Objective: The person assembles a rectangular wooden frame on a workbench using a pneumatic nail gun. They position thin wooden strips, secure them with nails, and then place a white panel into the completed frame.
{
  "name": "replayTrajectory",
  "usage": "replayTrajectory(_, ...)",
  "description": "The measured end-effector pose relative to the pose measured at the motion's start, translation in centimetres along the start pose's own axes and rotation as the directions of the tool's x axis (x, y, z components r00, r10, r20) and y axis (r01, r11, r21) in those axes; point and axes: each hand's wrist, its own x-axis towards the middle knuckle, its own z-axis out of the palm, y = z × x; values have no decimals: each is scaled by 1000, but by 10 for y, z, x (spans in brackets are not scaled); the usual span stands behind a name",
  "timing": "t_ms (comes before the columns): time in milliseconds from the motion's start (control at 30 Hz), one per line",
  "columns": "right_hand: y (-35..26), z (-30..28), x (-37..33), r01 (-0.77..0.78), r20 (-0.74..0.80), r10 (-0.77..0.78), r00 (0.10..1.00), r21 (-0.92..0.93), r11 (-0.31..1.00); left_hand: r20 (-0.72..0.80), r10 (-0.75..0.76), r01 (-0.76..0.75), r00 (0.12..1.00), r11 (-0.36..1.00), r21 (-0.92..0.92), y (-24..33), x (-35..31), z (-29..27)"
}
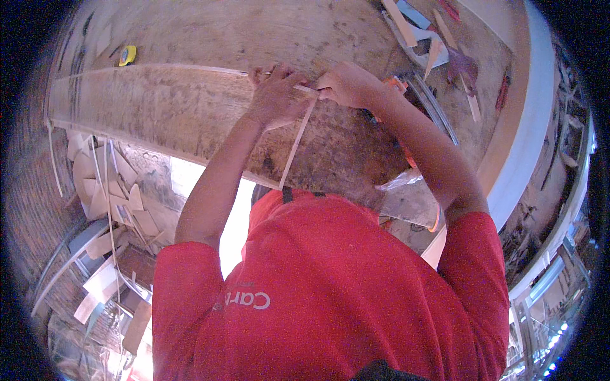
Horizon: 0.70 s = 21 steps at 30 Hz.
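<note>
Both my hands work at a corner on a worn wooden bench top, where thin pale wooden strips meet. My left hand is closed over the long strip, which runs off to the left, its fingers curled across it. At the strip's right end my right hand pinches close to the corner, fingertips pressed together. A small dark reddish bit shows between the hands, too blurred to name. From the corner a shorter pale strip comes down toward my body, touching the bench edge near my red shirt.
A yellow tape measure lies far left. An orange tool, metal bars and wood offcuts crowd the right side. Clear plastic lies near my right forearm. Wood scraps pile below the bench at left.
</note>
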Motion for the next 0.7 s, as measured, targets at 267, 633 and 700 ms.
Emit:
replayTrajectory(267, -3, -3, 0, -7, 6, 7, 1000, 30, 1000, 96, -40, 37, 995, 999, 32, -1, 1, -5)
replayTrajectory(633, -4, -4, 3, 35, -22, -35, 999, 19, 999, 60, -37, 42, 998, 995, -90, -8, -5, 12)
replayTrajectory(700, 1, -6, -5, 60, -56, -53, 997, 132, 989, 57, -20, 26, 998, 995, -100, -7, -5, 12)
